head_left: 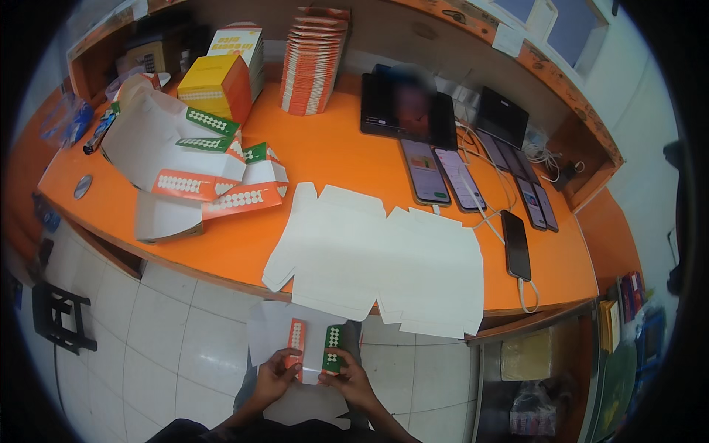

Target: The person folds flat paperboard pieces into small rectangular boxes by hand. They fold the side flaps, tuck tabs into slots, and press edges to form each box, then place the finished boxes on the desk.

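A white carton blank [313, 345] lies over my lap below the desk's front edge. It has an orange dotted flap on its left and a green dotted flap on its right. My left hand [276, 376] pinches the orange flap near its lower end. With curled fingers, my right hand [350, 379] grips the lower part of the green flap. Just ahead, a stack of flat white carton blanks [384, 262] rests on the desk and overhangs its front edge. Farther left sit part-folded cartons [177, 140] with orange and green dotted flaps.
The orange desk [325, 148] carries a tall pile of flattened orange-and-white cartons [314, 63] and a yellow-and-orange box [214, 85]. On the right are a tablet [410, 111], several phones [517, 244] and white cables [498, 166]. A black stool [63, 314] stands on the floor at left.
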The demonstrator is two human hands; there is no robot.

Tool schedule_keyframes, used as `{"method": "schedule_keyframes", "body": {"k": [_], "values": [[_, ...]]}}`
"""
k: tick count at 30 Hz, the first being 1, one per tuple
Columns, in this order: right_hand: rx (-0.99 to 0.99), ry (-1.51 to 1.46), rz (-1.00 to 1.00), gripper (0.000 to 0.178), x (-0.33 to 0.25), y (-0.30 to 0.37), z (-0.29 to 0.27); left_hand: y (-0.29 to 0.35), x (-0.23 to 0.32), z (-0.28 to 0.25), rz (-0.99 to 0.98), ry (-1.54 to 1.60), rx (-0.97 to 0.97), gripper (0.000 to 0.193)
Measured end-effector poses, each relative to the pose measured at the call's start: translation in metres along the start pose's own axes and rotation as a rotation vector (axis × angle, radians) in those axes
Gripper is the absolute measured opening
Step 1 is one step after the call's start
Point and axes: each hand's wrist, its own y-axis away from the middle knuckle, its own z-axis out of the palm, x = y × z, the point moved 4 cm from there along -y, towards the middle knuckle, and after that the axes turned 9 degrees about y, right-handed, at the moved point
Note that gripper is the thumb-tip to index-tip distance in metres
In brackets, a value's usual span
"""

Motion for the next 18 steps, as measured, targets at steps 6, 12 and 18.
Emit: {"method": "schedule_keyframes", "body": {"k": [6,12,18], "values": [[0.026,0.063,0.02,0.065,-0.004,0.003,-0.004,0.012,0.039,0.006,0.102,-0.291,-0.189,0.066],[-0.084,0.385,-0.17,0.062,-0.012,0.003,-0.004,0.01,0.032,0.001,0.148,-0.188,-0.151,0.069],[-0.033,0.438,-0.197,0.049,-0.019,0.008,0.001,0.02,0.043,-0.009,0.326,-0.513,-0.036,0.047]]}}
